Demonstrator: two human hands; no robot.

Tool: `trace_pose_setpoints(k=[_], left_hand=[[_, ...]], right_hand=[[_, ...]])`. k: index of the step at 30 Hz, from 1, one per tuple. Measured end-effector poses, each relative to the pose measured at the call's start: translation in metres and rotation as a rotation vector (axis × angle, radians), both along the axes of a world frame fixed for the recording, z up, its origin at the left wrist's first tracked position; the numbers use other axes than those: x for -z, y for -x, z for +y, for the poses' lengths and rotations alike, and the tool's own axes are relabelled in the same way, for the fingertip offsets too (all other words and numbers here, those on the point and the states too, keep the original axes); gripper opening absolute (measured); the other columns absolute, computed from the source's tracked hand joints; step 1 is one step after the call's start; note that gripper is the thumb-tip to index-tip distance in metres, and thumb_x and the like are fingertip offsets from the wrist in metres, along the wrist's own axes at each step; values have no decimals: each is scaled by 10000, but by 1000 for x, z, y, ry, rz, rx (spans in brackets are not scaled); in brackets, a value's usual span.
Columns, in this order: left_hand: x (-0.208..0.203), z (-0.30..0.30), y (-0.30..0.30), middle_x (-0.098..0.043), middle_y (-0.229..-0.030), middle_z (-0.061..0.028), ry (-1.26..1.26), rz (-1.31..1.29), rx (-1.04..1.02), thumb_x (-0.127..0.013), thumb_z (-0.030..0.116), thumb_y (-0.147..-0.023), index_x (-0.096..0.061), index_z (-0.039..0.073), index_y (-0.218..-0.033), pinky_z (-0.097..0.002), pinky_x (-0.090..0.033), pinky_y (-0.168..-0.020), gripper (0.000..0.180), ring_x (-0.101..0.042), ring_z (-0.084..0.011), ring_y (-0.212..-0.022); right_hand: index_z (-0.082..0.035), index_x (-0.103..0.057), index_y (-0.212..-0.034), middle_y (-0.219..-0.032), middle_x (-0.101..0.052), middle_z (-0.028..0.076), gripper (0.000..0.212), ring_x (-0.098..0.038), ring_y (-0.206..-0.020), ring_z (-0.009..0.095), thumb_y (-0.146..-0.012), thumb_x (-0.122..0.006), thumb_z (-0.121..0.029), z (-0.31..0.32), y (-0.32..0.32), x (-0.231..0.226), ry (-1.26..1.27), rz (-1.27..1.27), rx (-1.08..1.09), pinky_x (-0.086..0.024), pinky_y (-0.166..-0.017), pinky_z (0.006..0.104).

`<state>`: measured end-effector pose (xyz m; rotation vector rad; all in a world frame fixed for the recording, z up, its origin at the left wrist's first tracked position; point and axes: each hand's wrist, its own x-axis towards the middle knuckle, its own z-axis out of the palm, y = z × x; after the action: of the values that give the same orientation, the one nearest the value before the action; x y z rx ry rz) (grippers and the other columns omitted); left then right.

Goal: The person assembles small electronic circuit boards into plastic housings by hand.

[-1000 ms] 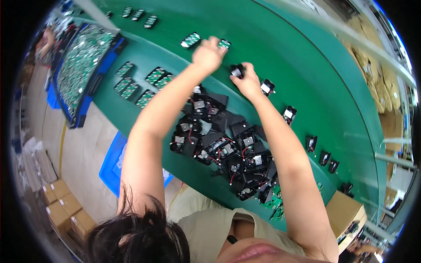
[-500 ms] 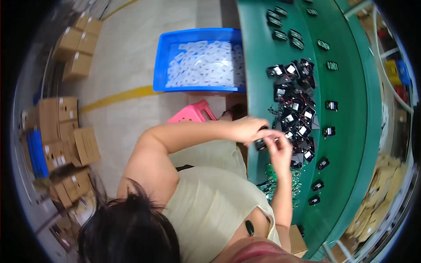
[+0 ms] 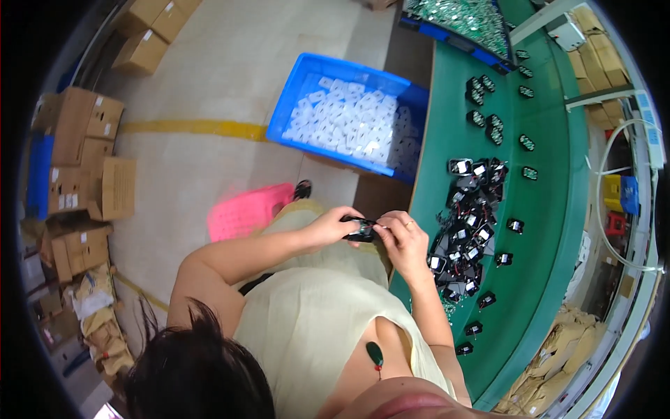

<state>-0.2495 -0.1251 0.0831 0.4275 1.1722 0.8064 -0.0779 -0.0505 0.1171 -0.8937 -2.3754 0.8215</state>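
A small black plastic case point(image 3: 361, 229) is held above my lap, off the near edge of the green bench. My left hand point(image 3: 331, 228) grips its left end, fingers wrapped along the side. With fingers pinched together, my right hand point(image 3: 405, 243) closes on the right end of the case; the exact contact is partly hidden by the fingers. Right of my hands, a heap of similar black cases point(image 3: 463, 236) with white labels and thin wires lies on the bench.
The green bench point(image 3: 436, 105) carries a spaced row of small units, including a black case point(image 3: 515, 225). A tray of green circuit boards point(image 3: 457, 31) stands at its far end. Beside it sits a blue bin point(image 3: 279, 105) of white plastic pieces. A pink stool point(image 3: 244, 213) stands on the floor.
Both hands have drawn the black case left, away from the bench edge to above my lap. The view has shifted, bringing the circuit-board tray into sight.
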Motion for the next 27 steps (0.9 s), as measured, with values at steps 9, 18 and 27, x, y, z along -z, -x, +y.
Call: trace_pose_setpoints(k=[9,18,27], left_hand=[[10,52,121,-621,-838,-133,-499,763,-4,-605,125,-778,-520,13,-931,-341,-470,-687,208,-612,-242,-776],[3,82,252,-571,-831,-111,-253,315,-191,-507,139,-874,-467,20,-1004,-259,-493,-497,182,-615,-188,-622],[32,106,363,-597,-932,-164,-125,-15,-241,-489,170,-904,-453,-44,-1088,-309,-528,-649,285,-630,-230,-735]], right_hand=[[-78,-524,-712,-678,-492,41,115,-528,-599,194,-702,-635,-105,36,145,-12,-388,-39,-134,-420,-500,307],[-81,-609,-894,-718,-573,58,159,-578,-589,197,-804,-630,-211,77,240,-16,-37,60,36,-454,-515,304],[-35,-604,-893,-747,-617,62,169,-576,-577,133,-848,-594,-198,136,354,56,600,217,206,-461,-532,260]])
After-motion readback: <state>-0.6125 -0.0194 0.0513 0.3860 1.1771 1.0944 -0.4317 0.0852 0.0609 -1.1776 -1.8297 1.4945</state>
